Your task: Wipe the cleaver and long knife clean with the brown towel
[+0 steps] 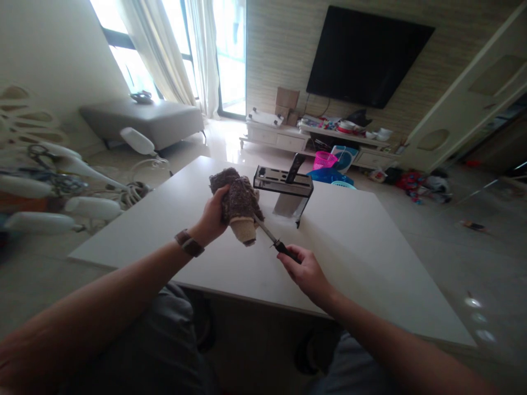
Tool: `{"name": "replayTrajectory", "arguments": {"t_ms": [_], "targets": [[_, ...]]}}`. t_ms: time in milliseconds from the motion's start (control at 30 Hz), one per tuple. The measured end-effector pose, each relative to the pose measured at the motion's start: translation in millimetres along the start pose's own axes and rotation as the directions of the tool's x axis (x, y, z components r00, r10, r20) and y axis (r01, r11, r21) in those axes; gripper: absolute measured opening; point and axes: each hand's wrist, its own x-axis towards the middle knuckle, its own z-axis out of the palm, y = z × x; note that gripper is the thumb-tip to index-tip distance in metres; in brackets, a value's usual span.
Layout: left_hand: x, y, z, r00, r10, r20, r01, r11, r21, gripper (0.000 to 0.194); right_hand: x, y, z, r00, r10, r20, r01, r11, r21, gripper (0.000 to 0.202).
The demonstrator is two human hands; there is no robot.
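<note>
In the middle of the head view, my left hand (pixel 214 211) is closed around a bunched, shaggy grey-brown cloth (pixel 242 198) with a beige part (pixel 244 229) at its lower end. My right hand (pixel 304 269) grips the black handle of a slim knife (pixel 267 230). The blade points up and left, its tip end at the cloth's right edge; whether it touches or is partly covered, I cannot tell. Just beyond stands a knife block (pixel 284 181) with a slotted dark top and clear sides. One black-handled knife (pixel 295 167) is upright in it.
The white table (pixel 349 263) lies under both hands, its front edge near my legs. A lamp with several white shades (pixel 94 207) is at the left. Farther back are a grey bench (pixel 144 123), a low cabinet (pixel 284 141) and a pink basket (pixel 324 160).
</note>
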Motion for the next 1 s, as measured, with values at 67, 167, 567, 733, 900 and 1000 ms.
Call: {"name": "replayTrajectory", "arguments": {"t_ms": [67,167,567,733,900,1000], "targets": [[-5,-2,2.6,1.000,-0.012,0.007,0.012,1.000,0.013,0.036,0,0,1,0.998,0.051,0.047,-0.055,0.995,0.082,0.037],[-11,-6,5.0,0.998,-0.063,0.021,0.063,0.997,0.036,0.038,-1,-3,0,0.995,0.039,0.094,-0.051,0.991,0.127,0.039],[-45,-38,25.7,0.975,-0.175,0.138,0.143,0.965,0.219,0.032,2,-3,0,0.997,-0.026,0.077,0.005,0.966,0.260,0.041],[-56,-50,28.6,0.954,-0.226,0.198,0.150,0.930,0.336,0.036,1,-2,-1,0.999,-0.021,0.043,0.010,0.974,0.227,0.044],[-58,-54,29.7,0.975,-0.160,0.152,0.086,0.910,0.405,0.029,1,-2,-2,0.998,-0.022,0.062,0.011,0.986,0.165,0.045],[-58,-54,32.0,0.983,-0.135,0.121,0.075,0.912,0.402,0.029,2,-4,-2,0.997,-0.030,0.067,0.020,0.988,0.150,0.044]]}}
